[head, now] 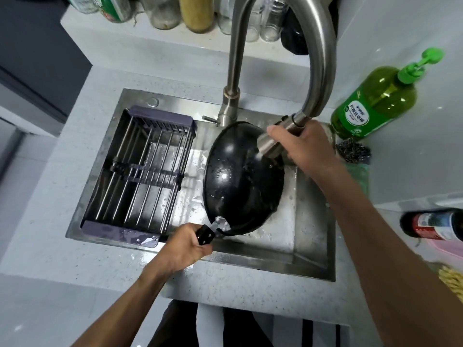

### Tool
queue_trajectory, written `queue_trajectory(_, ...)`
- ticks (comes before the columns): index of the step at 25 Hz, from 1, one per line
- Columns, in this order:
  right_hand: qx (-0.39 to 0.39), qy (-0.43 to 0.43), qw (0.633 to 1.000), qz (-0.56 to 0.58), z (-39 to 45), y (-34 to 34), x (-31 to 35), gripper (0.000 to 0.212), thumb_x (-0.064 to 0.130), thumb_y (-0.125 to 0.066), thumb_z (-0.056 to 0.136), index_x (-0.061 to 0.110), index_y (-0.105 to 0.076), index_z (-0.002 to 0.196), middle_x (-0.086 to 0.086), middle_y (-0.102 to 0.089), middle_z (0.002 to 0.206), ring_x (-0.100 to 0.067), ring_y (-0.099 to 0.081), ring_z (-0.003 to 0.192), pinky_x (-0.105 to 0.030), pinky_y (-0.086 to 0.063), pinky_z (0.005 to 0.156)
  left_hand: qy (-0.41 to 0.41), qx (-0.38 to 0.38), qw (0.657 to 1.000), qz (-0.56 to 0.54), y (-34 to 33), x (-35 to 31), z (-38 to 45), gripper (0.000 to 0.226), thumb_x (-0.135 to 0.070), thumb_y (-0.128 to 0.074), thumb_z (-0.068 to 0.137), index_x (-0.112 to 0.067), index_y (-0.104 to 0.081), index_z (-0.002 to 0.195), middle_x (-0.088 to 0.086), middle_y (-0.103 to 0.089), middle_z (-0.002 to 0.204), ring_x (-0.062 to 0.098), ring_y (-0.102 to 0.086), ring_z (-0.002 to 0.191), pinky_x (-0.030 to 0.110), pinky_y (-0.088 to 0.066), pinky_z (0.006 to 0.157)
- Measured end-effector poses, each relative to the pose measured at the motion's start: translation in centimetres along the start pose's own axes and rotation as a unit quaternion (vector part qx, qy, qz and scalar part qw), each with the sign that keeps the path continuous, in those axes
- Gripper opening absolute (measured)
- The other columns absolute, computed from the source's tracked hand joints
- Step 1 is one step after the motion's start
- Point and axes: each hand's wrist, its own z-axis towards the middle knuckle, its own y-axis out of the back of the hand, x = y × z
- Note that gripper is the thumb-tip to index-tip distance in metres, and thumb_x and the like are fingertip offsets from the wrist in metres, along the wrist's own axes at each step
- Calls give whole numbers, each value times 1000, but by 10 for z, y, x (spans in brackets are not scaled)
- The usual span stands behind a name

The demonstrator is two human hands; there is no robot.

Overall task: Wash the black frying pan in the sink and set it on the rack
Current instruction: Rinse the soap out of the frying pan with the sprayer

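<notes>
The black frying pan (pixel 240 181) is tilted on its side inside the steel sink (pixel 295 236), its wet inner face turned left. My left hand (pixel 183 246) grips the pan's black handle at the sink's front edge. My right hand (pixel 300 144) holds the faucet's spray head (pixel 271 142), which points at the pan's upper rim. The metal rack (pixel 140 169) with purple ends sits across the left half of the sink with nothing on it.
A green dish soap bottle (pixel 375 103) stands right of the sink, with a steel wool scrubber (pixel 353 151) below it. Jars and bottles line the back ledge (pixel 175 33). A dark bottle (pixel 436 225) lies at the right edge.
</notes>
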Motion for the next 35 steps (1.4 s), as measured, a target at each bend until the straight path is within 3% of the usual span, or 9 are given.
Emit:
queue_trajectory(2, -16, 11, 1000, -11, 1, 1, 2, 36, 46, -67, 86, 21, -67, 61, 15, -62, 52, 2, -57, 50, -11, -39, 54, -71, -21, 987, 144, 1, 2, 0, 13, -11, -71, 81, -14, -60, 75, -9, -56, 61, 7, -54, 56, 24, -45, 53)
queue_trajectory(5, -32, 6, 999, -42, -3, 7, -7, 39, 48, -65, 83, 13, -64, 67, 7, -64, 59, -3, -58, 51, -22, -41, 55, -136, -85, 924, 346, 6, -8, -1, 9, -30, -63, 87, -23, -60, 91, -2, -67, 76, 19, -65, 68, 36, -55, 64)
queue_trajectory(8, -19, 12, 999, -47, -4, 3, -7, 46, 48, -65, 83, 5, -62, 70, 3, -67, 65, -7, -60, 56, -28, -44, 58, -137, -118, 881, 437, 4, -17, -1, 17, -20, -58, 87, -20, -55, 104, 4, -66, 86, 26, -65, 74, 36, -53, 68)
queue_trajectory(12, -26, 6, 994, -107, -3, 15, -12, 41, 51, -63, 82, 15, -63, 64, 2, -66, 61, -13, -62, 58, -30, -49, 62, -126, -146, 863, 467, 3, -25, 1, 33, -8, -60, 81, -18, -52, 112, 3, -62, 90, 23, -61, 75, 33, -48, 68)
queue_trajectory(16, 15, 19, 998, -51, -4, 3, -9, 38, 43, -67, 85, 8, -66, 69, 4, -69, 69, -13, -63, 62, -11, -43, 53, -113, -157, 847, 495, 7, -30, 8, 38, -5, -59, 80, -17, -47, 114, 5, -61, 97, 25, -64, 83, 35, -49, 70)
queue_trajectory(21, -17, 16, 990, -140, 6, 24, -15, 40, 50, -62, 80, 16, -62, 60, 2, -63, 57, -19, -61, 60, -37, -52, 67, -99, -155, 853, 488, 4, -28, 9, 36, -6, -60, 81, -17, -48, 113, 3, -62, 91, 23, -64, 76, 33, -48, 67)
queue_trajectory(26, 23, 31, 998, -51, 2, 9, -12, 40, 40, -67, 86, 7, -63, 64, -2, -66, 62, -18, -62, 60, -25, -49, 62, -93, -172, 863, 466, 7, -22, 11, 35, -9, -61, 82, -18, -48, 113, 1, -63, 86, 19, -55, 66, 31, -48, 65)
queue_trajectory(31, 26, -4, 996, -88, 13, 33, -16, 32, 52, -63, 80, 32, -61, 55, 17, -58, 51, 2, -50, 48, -31, -38, 58, -115, -135, 869, 463, 23, -16, 13, 22, -22, -59, 75, -24, -57, 97, 2, -67, 85, 24, -63, 74, 31, -43, 64)
queue_trajectory(35, 30, -7, 996, -79, 17, 36, -18, 33, 54, -64, 79, 28, -60, 58, 11, -59, 53, -3, -51, 49, -33, -43, 61, -92, -80, 918, 378, 25, 1, 2, 10, -37, -58, 79, -27, -57, 81, -4, -66, 74, 22, -66, 71, 28, -46, 58)
